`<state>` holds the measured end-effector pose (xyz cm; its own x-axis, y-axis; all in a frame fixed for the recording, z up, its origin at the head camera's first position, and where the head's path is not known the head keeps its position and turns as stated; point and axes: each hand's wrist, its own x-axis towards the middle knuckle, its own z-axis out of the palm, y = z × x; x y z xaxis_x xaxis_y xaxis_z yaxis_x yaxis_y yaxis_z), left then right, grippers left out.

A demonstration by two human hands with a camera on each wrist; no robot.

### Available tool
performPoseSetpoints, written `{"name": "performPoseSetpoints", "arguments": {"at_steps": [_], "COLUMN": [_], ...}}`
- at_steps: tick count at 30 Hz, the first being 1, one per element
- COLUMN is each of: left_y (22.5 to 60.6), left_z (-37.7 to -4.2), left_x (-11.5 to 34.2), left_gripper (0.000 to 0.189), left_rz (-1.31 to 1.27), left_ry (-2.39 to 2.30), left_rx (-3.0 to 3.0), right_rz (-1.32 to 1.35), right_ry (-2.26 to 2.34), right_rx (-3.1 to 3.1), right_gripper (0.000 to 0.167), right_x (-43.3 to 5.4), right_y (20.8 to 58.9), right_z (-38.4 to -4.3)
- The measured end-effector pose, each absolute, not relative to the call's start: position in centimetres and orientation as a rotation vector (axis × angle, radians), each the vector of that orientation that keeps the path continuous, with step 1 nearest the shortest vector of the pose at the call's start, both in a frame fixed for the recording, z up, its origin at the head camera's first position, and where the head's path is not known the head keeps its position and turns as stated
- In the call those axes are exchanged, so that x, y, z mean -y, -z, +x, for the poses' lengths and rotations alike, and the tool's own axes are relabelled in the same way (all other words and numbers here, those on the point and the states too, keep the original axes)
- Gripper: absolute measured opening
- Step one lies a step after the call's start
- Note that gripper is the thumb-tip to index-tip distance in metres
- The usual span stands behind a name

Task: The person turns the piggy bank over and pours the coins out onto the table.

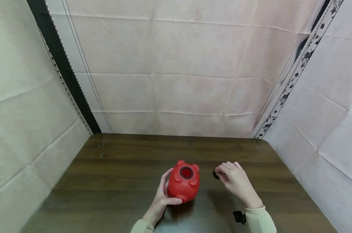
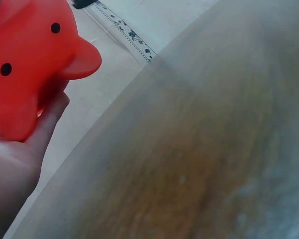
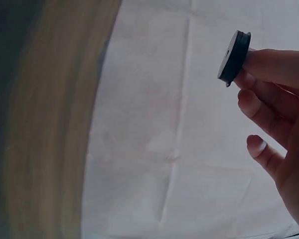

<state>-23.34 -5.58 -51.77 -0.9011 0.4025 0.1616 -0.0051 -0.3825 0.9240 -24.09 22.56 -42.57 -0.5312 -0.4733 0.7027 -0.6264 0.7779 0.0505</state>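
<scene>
A red animal-shaped piggy bank [image 1: 183, 187], with round ears or feet and a dark-rimmed round opening facing up, is held above the table by my left hand [image 1: 161, 200]. The thumb lies across its near side, and the other fingers go round its left. In the left wrist view the piggy bank [image 2: 30, 59] shows two black dot eyes. To its right, apart from it, my right hand [image 1: 235, 182] pinches a black round plug [image 1: 215, 175] between thumb and fingertips. The right wrist view shows the plug [image 3: 234, 57] edge-on, with a thin rim.
Below both hands lies a dark brown wooden table [image 1: 120, 171]. Pale cloth hangs [image 1: 176, 64] behind it and at both sides, some with a floral border [image 1: 289, 84]. A black strap piece [image 1: 239, 217] sits at my right sleeve.
</scene>
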Motion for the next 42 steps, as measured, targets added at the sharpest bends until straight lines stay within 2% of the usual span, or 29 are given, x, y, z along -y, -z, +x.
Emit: {"name": "performPoseSetpoints", "arguments": {"at_steps": [10,20,26,42], "left_y": [51.0,51.2,51.4,51.3], "left_z": [-23.2,-23.5,-23.4,-23.4], "left_x": [5.9,5.4,5.4,5.4], "left_gripper": [0.093,0.095,0.095,0.096], "left_rz": [0.519,0.513,0.548,0.528], "left_ry": [-2.365,-2.384,-2.375,-2.335], "left_rx": [-1.534,-1.552,-1.526,-1.544], "right_rz": [0.698,0.541,0.509,0.487], "right_ry": [-0.264,-0.392,-0.477,-0.497], "right_rx": [2.515,2.765,2.911,3.012], "right_gripper": [0.025,0.016,0.011,0.013], "right_x": [-25.7,-28.9,-29.5,-29.4], "right_y": [45.7,47.7,48.3,48.2], "right_z": [-25.5,-27.2,-27.2,-26.8]}}
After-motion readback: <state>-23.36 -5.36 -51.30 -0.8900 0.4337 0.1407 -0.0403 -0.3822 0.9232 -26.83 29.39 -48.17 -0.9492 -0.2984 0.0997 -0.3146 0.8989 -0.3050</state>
